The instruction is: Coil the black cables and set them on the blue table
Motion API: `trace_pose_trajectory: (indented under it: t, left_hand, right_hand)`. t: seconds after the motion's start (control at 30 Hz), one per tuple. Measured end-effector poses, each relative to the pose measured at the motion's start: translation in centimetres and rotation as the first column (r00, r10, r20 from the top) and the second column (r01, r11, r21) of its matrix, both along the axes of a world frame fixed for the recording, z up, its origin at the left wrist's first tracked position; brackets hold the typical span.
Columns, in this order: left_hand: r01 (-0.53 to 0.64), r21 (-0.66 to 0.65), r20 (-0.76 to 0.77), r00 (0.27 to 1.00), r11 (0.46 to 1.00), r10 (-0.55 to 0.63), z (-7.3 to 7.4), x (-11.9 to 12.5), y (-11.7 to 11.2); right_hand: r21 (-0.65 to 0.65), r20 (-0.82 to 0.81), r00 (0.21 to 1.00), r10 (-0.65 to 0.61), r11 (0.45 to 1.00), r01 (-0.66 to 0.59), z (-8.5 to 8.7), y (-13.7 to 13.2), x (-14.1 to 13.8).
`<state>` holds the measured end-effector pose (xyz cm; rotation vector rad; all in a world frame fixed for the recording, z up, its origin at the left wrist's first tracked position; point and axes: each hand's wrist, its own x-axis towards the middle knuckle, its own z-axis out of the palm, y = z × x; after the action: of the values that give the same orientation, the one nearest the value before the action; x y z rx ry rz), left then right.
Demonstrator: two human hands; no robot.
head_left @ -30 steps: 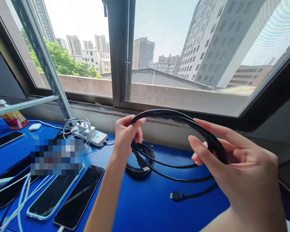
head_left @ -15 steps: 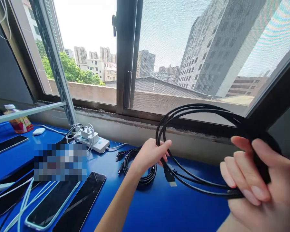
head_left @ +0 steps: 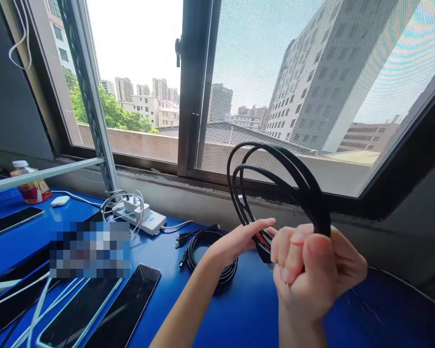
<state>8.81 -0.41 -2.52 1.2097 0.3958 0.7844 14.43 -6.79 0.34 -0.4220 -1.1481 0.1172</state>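
Observation:
A coil of thick black cable [head_left: 263, 147] is held up above the blue table in loose loops. My right hand [head_left: 311, 273] is closed in a fist around the gathered strands. On the coil's left side is my left hand [head_left: 244, 240], with the strands passing between its thumb and fingers. Its thumb is stretched out, and its other fingers are partly hidden. Just below the left hand hangs a dark plug [head_left: 264, 254], partly covered by the right hand. Behind my left wrist, a second coiled black cable [head_left: 194, 251] lies on the table with its plugs to the left.
A white power strip [head_left: 154, 223] with adapters stands by the wall under the window. Several phones, including a black phone [head_left: 130, 299], lie left of my arm among white cables. Farther left are a bottle [head_left: 34, 188], a white case [head_left: 60, 201] and a metal shelf post [head_left: 90, 92].
My right hand has moved left, close to my left hand, and closed into a fist around the strands. The held loops have become narrower and stand more upright. The view has shifted slightly.

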Motion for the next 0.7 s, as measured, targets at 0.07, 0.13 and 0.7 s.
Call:
trace_pose_trajectory:
  t: [0.07,0.13,0.7]
  left_hand:
    - [0.011,-0.053,0.109,0.994,0.999,-0.005,0.0,0.1,0.4]
    - [-0.040,-0.096,0.253,0.965,0.995,0.064,0.1,-0.1,0.9]
    - [-0.429,0.365,-0.034,0.881,0.826,0.472,2.0,-7.3,1.2]
  right_hand:
    - [-0.012,-0.095,0.993,0.073,0.997,-0.075,0.0,0.9,0.0]
    - [-0.071,-0.203,0.972,0.118,0.988,-0.135,0.3,1.6,0.3]
    - [-0.062,0.376,0.788,-0.487,0.836,0.546,-1.5,3.5,3.7]
